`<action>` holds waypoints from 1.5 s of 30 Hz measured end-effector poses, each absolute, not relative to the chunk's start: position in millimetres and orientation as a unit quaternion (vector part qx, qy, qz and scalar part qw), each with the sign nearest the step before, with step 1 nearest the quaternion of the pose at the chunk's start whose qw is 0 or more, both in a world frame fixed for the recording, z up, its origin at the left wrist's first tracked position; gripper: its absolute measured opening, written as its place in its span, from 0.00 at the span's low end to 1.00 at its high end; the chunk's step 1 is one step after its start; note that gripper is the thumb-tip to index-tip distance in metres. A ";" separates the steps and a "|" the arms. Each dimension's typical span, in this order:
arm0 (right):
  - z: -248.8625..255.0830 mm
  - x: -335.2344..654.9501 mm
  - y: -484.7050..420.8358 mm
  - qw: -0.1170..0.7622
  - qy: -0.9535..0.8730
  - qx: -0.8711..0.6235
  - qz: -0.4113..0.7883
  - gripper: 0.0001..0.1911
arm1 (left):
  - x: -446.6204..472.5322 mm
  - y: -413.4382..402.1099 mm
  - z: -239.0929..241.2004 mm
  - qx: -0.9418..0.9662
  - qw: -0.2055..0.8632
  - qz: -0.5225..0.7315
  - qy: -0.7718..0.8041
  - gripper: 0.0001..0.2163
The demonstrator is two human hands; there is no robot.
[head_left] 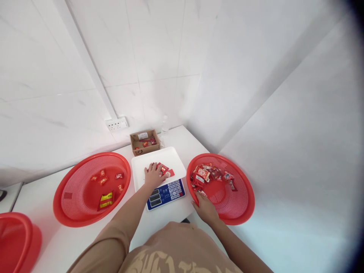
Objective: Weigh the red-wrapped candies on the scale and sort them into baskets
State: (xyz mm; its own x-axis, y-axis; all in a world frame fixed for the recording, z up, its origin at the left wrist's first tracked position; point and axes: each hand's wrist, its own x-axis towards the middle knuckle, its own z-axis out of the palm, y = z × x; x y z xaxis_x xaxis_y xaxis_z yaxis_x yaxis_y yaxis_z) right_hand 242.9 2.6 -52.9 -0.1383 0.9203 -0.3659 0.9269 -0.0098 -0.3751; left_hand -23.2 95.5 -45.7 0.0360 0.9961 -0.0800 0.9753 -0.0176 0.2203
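My left hand lies over several small red packets on the white tray of a digital scale. Its fingers are spread, and what is directly under the palm is hidden. Below the tray shows the scale's blue keypad panel. My right hand is closed around the near left rim of a red mesh basket, its fingers partly out of sight inside. Red and white snack packets are heaped on that basket's left side.
Another red basket, holding a few red packets and a yellow-and-red one, stands left of the scale. A third basket is at the lower left. Behind the scale are a cardboard box with red packets and a clear bottle by the wall.
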 end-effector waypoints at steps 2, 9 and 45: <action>-52.8 242.8 2.9 0.008 0.704 0.656 -0.273 0.29 | -26.1 93.6 -47.2 0.724 0.084 0.073 0.680 0.30; -54.8 243.4 3.1 0.007 0.705 0.655 -0.271 0.30 | -33.0 92.1 -48.7 0.743 0.052 0.097 0.660 0.26; -44.1 241.4 3.5 0.007 0.701 0.652 -0.288 0.29 | -30.7 136.3 -22.6 0.688 0.239 0.029 0.684 0.20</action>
